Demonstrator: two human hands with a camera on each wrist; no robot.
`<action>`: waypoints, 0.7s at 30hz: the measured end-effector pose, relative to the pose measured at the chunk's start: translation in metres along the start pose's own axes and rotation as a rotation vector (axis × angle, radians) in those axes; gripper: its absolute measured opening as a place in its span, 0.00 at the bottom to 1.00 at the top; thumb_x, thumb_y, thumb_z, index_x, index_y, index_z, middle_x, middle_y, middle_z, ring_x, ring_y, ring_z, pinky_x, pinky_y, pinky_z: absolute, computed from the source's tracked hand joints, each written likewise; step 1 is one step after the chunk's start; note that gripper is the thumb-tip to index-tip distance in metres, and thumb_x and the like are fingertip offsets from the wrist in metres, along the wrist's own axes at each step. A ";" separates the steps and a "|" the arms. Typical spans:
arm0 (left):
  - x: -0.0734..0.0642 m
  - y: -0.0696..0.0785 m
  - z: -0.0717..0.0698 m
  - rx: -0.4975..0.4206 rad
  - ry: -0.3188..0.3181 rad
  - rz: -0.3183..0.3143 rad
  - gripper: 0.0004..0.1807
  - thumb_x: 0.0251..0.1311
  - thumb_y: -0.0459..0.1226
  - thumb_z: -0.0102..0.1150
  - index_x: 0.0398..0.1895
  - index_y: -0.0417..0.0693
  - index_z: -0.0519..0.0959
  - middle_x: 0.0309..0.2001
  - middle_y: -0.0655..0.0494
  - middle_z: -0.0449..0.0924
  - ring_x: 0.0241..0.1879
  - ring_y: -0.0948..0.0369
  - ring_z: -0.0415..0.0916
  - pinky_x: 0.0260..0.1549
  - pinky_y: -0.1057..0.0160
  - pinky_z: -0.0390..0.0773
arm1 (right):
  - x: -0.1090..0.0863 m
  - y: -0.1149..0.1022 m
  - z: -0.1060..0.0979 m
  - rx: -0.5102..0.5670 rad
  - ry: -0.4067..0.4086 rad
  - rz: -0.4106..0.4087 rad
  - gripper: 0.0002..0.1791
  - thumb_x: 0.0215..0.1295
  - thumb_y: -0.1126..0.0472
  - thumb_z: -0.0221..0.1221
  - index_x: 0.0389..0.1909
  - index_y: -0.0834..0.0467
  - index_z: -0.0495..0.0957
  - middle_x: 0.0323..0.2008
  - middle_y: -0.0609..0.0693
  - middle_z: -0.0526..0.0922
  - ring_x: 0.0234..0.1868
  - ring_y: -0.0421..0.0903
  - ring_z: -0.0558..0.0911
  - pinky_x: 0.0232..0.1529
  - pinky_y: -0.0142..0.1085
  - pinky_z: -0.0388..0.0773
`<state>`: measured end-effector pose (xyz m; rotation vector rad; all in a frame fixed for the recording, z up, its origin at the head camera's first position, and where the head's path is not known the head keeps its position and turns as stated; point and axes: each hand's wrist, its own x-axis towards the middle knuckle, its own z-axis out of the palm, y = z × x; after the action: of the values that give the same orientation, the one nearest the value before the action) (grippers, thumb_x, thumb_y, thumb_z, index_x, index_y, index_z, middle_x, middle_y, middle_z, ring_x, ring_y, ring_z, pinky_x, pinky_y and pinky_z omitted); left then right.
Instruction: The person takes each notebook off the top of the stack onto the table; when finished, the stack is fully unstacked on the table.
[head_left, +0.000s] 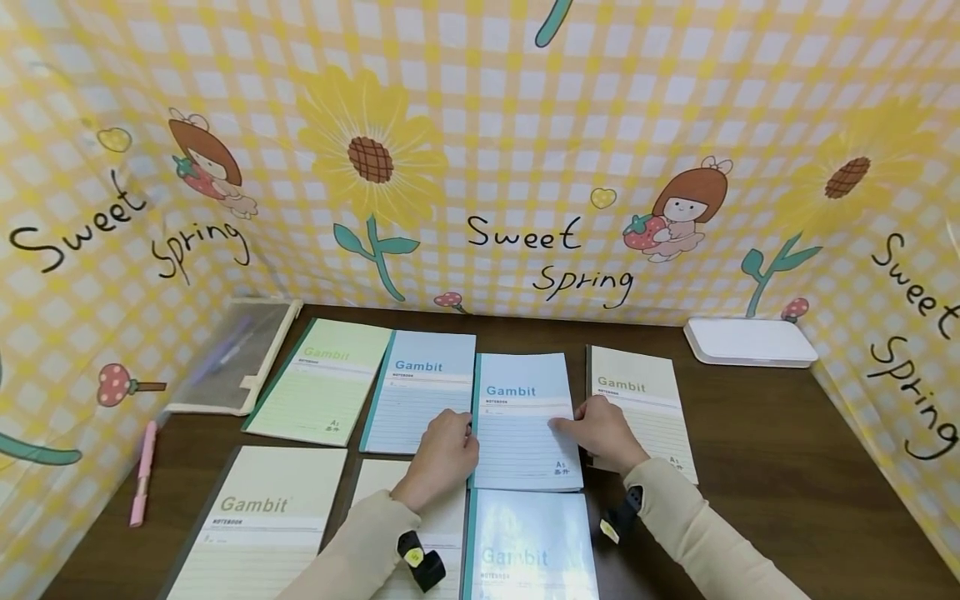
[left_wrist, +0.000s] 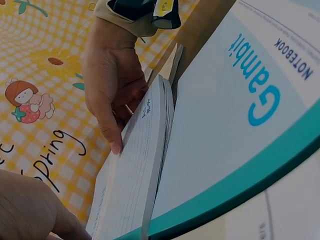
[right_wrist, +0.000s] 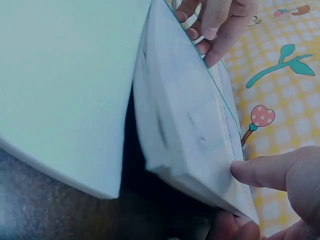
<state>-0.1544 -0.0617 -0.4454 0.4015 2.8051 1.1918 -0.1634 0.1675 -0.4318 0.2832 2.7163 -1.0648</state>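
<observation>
A blue Gambit notebook (head_left: 525,450) with a teal spine lies in the middle of the head view, between both hands. My right hand (head_left: 606,429) pinches its right edge; in the right wrist view the thumb (right_wrist: 260,172) rests on the cover and fingers are under the edge. My left hand (head_left: 442,458) is at the spine side, its curled fingers on the edge, as the right wrist view shows the left hand (right_wrist: 225,25) at the top. Directly below is another blue notebook (head_left: 532,542), shiny with glare. A second blue notebook (head_left: 423,392) lies to the left.
A green notebook (head_left: 322,383), a cream notebook (head_left: 262,525) and a partly covered pale notebook (head_left: 375,492) lie left. Another cream notebook (head_left: 648,400) lies behind my right hand. A mesh pouch (head_left: 232,358), pink pen (head_left: 144,475) and white box (head_left: 750,342) stand near the cloth walls.
</observation>
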 end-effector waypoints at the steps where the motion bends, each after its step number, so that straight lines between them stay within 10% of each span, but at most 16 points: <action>1: 0.000 0.000 0.000 -0.001 0.001 -0.001 0.09 0.58 0.24 0.49 0.35 0.27 0.79 0.24 0.48 0.70 0.23 0.59 0.63 0.18 0.67 0.60 | 0.000 0.000 0.000 0.000 0.000 -0.004 0.18 0.58 0.53 0.66 0.18 0.60 0.76 0.13 0.47 0.65 0.16 0.43 0.65 0.19 0.33 0.60; 21: -0.001 0.000 0.000 0.003 0.006 -0.002 0.10 0.60 0.25 0.50 0.39 0.25 0.79 0.27 0.47 0.71 0.25 0.58 0.65 0.19 0.67 0.62 | -0.002 0.001 0.007 -0.056 0.118 -0.068 0.15 0.54 0.57 0.70 0.27 0.63 0.77 0.23 0.54 0.78 0.18 0.44 0.76 0.17 0.33 0.72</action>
<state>-0.1539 -0.0620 -0.4458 0.3957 2.8121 1.1897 -0.1608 0.1632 -0.4371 0.2542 2.8747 -1.0177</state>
